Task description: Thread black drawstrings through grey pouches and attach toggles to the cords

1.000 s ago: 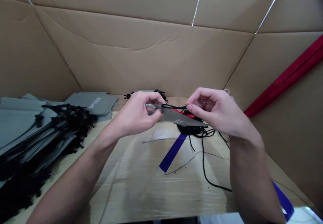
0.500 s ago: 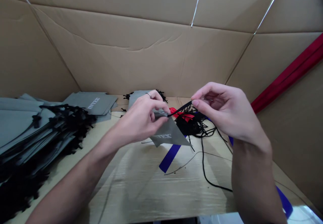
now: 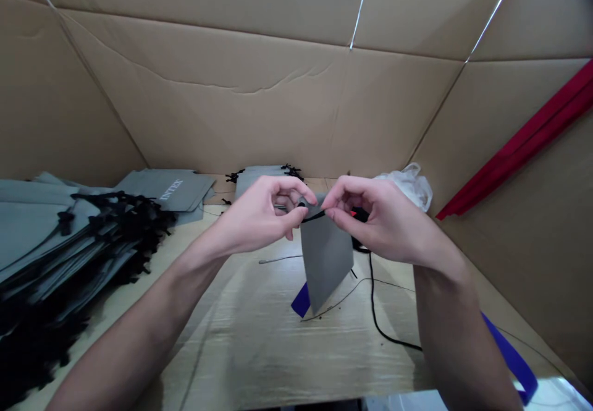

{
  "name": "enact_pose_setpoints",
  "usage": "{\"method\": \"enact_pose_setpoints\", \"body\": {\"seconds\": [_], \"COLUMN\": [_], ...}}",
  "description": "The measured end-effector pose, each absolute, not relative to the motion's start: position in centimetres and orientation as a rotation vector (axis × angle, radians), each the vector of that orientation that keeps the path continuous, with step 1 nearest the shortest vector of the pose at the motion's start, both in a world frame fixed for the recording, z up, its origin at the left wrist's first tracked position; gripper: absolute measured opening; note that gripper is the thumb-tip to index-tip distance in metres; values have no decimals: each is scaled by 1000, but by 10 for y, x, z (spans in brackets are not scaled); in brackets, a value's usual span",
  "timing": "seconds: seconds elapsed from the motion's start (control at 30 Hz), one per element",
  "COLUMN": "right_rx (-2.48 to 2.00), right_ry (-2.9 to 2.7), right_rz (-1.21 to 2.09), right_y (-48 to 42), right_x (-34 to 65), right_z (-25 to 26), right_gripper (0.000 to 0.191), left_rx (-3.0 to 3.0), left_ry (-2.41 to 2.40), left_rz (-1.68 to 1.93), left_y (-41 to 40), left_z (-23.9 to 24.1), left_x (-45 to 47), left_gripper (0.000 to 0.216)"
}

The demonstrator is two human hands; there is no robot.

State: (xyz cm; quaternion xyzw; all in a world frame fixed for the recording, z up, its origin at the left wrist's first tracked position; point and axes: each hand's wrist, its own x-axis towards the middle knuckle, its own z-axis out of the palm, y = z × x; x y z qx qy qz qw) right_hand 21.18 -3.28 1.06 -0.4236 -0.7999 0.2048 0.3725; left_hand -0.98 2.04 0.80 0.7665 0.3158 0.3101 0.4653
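A small grey fabric pouch [image 3: 327, 262] hangs below my fingers over the middle of the table, its plain side toward me. My left hand [image 3: 264, 213] pinches a black cord [image 3: 315, 216] at the pouch's top edge, thumb against forefinger. On the other side, my right hand [image 3: 375, 216] grips the same cord between thumb and fingertips, close to the left hand. Exactly how the cord runs through the pouch is hidden by the fingers. Behind my right hand, the tangle of black cords is mostly covered.
Grey pouches with black cord ends [image 3: 106, 232] are heaped at the left. More lie flat in a printed stack [image 3: 171, 188] and a back stack [image 3: 259, 173]. A blue strip [image 3: 300, 301], loose black cord [image 3: 380, 324] and clear plastic bag [image 3: 412, 185] are on the table [image 3: 259, 349]. Cardboard walls [image 3: 231, 108] enclose it.
My right hand has moved left and down, close to my left hand. The pouch has turned from its printed side to its plain side and hangs lower. The plastic bag has come into view.
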Motion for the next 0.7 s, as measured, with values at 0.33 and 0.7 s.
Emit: {"method": "enact_pose_setpoints", "body": {"seconds": [0.33,0.7], "right_rx": [-888,-1013], "right_ry": [-2111,-2045], "right_rz": [348,267], "right_y": [-23,-24], "right_x": [201,198], "right_z": [3,3], "right_gripper": [7,10], "left_rx": [1764,1635], "left_ry": [758,870], "left_rz": [854,1078], "left_y": [7,13], "left_z": [5,-10], "left_x": [-6,6], "left_gripper": [20,19]}}
